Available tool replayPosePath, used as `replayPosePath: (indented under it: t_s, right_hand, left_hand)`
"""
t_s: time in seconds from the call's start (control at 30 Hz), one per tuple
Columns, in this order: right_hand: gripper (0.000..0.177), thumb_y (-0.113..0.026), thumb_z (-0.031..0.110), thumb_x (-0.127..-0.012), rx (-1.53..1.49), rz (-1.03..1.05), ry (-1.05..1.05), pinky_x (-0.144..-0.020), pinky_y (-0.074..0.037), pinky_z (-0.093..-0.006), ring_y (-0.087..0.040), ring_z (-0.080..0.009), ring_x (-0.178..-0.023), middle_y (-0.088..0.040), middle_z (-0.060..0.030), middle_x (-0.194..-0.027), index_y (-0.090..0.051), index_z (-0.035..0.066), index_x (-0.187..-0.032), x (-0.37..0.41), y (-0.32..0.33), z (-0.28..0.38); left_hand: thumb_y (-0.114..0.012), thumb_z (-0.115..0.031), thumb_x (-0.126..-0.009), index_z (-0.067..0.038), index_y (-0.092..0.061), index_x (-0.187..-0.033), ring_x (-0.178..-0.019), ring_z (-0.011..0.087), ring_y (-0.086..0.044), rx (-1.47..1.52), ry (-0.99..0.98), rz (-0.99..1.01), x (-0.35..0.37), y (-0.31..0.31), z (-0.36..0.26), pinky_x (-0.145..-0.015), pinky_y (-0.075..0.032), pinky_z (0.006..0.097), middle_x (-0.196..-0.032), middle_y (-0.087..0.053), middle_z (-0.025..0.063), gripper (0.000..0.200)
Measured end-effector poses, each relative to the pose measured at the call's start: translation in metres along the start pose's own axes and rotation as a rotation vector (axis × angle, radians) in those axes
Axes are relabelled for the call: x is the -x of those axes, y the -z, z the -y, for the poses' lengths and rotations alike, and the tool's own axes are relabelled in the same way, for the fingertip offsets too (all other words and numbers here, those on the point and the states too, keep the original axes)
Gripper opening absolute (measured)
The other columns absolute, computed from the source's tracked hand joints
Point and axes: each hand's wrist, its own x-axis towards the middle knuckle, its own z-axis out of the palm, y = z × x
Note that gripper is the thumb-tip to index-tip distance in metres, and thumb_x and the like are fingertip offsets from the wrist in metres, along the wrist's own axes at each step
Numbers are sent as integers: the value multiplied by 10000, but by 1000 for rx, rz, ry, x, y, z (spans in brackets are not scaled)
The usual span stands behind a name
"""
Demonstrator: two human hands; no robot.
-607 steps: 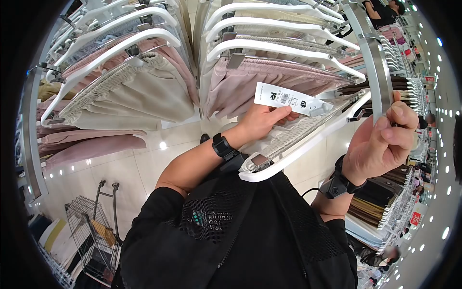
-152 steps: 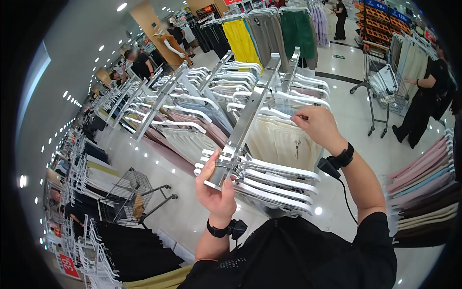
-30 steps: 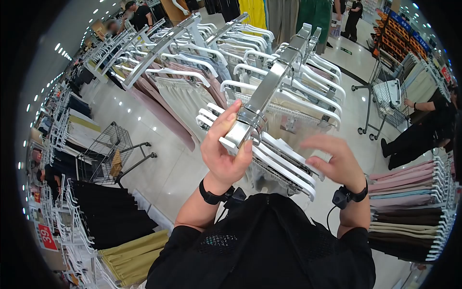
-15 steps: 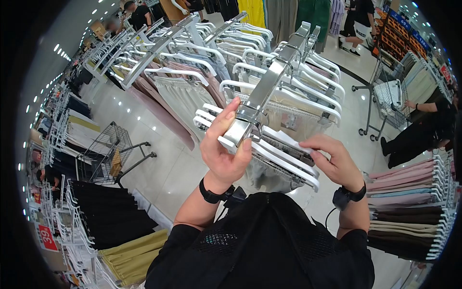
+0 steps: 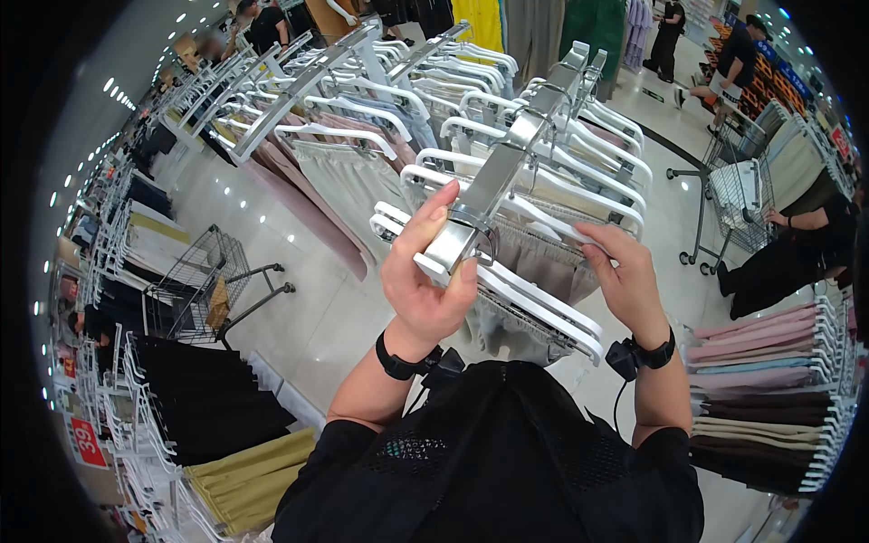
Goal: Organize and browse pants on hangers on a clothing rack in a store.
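My left hand (image 5: 419,267) is closed around the front end of a shiny metal clothes rail (image 5: 493,176), thumb and index finger on opposite sides of it. White hangers (image 5: 543,303) with grey clothes clipped under them hang just behind that hand. At the right, my right hand (image 5: 626,276) has its thumb and index finger at the tip of another white hanger (image 5: 548,220), the finger touching it. Pleated grey-beige trousers or a skirt (image 5: 543,261) hang from that hanger. More white hangers with pale garments fill the rail farther back.
Neighbouring racks of pale trousers (image 5: 339,176) stand at the left. A shopping cart (image 5: 204,281) is on the floor at left, and another cart (image 5: 738,195) stands right, held by a person in black (image 5: 806,244). Folded pink and dark garments (image 5: 751,389) hang lower right.
My right hand has pushed one hanger and its garment back along the rail, opening a gap from the front hangers. My left hand stays on the rail end. People walk in the background.
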Motion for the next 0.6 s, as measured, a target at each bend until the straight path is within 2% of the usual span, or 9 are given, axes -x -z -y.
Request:
replayPosePath:
  t_s: [0.1, 0.17, 0.23, 0.3, 0.4, 0.47, 0.6]
  right_hand:
    - [246, -674, 30, -991, 4, -24, -41, -728, -536, -347, -674, -297, -791, -714, -153, -956, -720, 15, -1231, 0, -2, -2]
    - [247, -675, 32, -991, 9, -27, -44, -728, -536, -346, -674, -295, -791, -713, -152, -952, -720, 14, -1233, 0, -3, -4]
    - [248, -676, 34, -991, 13, -27, -45, -728, -536, -346, -674, -293, -790, -712, -151, -948, -720, 14, -1235, 0, -2, -4]
    - [237, -661, 40, -1015, 27, 17, -95, -804, -555, -330, -720, -260, -876, -735, -157, -1005, -709, -11, -1242, -1, 0, -3]
    - [238, -665, 45, -1016, 46, 16, -79, -814, -560, -330, -728, -259, -889, -740, -157, -1012, -710, -12, -1242, -2, -1, -3]
    - [240, -666, 47, -1015, 47, 19, -80, -818, -561, -330, -730, -260, -896, -743, -158, -1019, -710, -13, -1244, -2, -1, -4]
    - [243, -668, 48, -1014, 27, 24, -88, -824, -563, -331, -734, -263, -906, -747, -158, -1030, -709, -14, -1246, -2, -1, -5]
  left_hand:
    - [-701, -81, -915, 23, -524, -1351, -1329, 435, -614, 12, 14, -8, 2, 1, 1, -1125, -469, 476, -1407, -590, 376, 482]
    - [-651, -230, -1026, 1, -449, -1393, -1350, 398, -577, -52, 24, 65, 2, 3, 0, -1033, -513, 419, -1448, -511, 430, 478]
    - [-652, -236, -1028, 0, -450, -1394, -1342, 395, -583, -52, 16, 62, 2, 3, 2, -1029, -516, 416, -1447, -511, 431, 480]
    - [-653, -242, -1030, 0, -450, -1394, -1334, 392, -588, -53, 9, 59, 2, 3, 3, -1025, -518, 414, -1446, -511, 431, 482]
    - [-657, -242, -1027, 0, -452, -1391, -1332, 391, -589, -45, 11, 60, 2, 2, 3, -1014, -521, 404, -1443, -513, 432, 483]
    - [-717, -140, -934, 20, -522, -1358, -1316, 432, -622, 32, 44, -19, 2, -1, 2, -1115, -479, 475, -1394, -598, 373, 494]
    - [-715, -147, -936, 22, -526, -1355, -1314, 432, -622, 29, 55, -16, 3, 0, 3, -1107, -486, 475, -1393, -598, 372, 490]
